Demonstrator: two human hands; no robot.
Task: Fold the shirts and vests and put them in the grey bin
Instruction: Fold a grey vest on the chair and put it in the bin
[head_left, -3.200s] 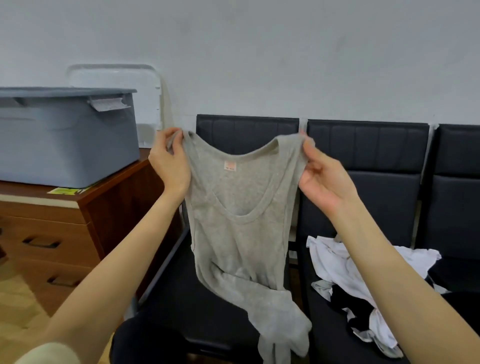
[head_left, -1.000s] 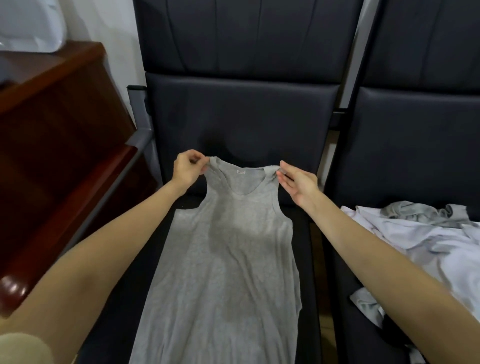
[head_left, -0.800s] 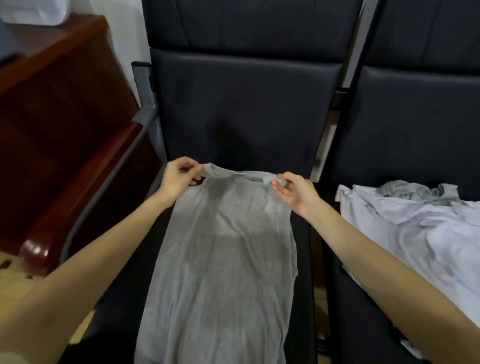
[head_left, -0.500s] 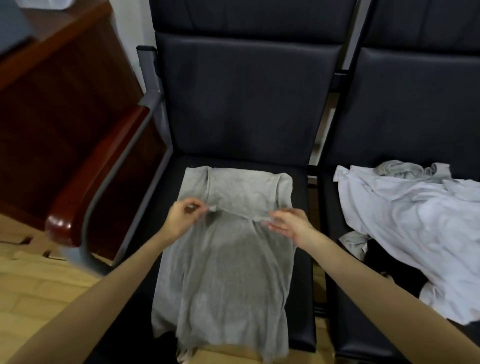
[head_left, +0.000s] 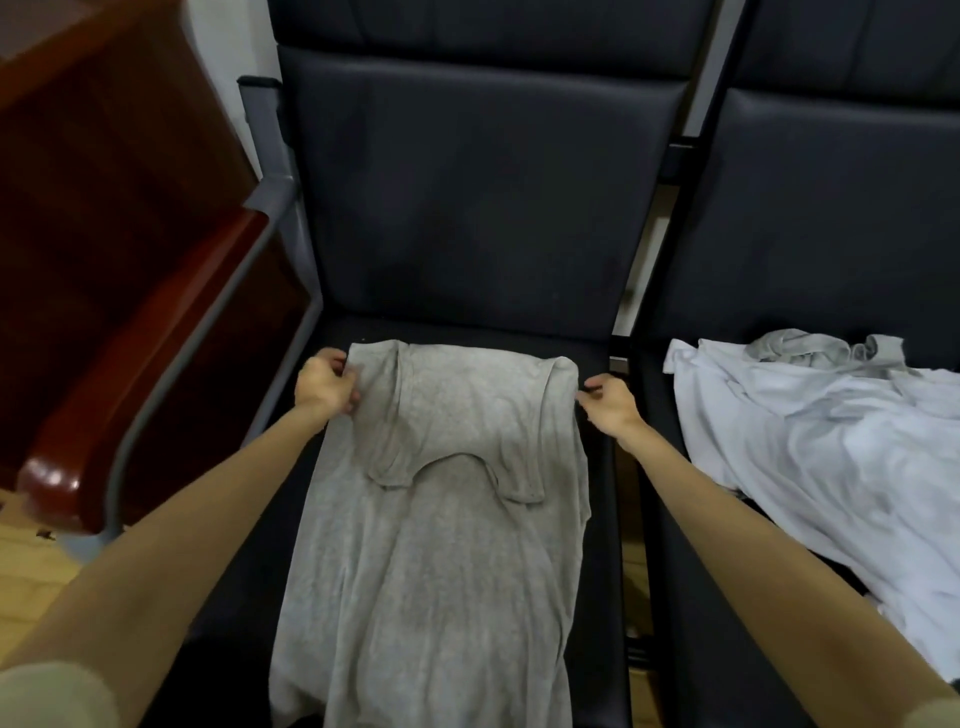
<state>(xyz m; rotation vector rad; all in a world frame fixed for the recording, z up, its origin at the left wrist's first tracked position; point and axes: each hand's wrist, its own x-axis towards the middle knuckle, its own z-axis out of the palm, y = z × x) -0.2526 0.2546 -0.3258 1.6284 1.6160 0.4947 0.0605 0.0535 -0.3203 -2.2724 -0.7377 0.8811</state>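
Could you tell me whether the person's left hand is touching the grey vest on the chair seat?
Touching. In the head view, the left hand pinches the folded top corner of the grey vest, with cloth bunched between its fingers.

An office or waiting-room setting is suggested by a row of linked black padded chairs (head_left: 467, 218) with grey metal frames, set against a pale wall (head_left: 228, 47). A dark red-brown wooden desk (head_left: 104, 197) is seen at the left, and light wood flooring (head_left: 26, 566) below.
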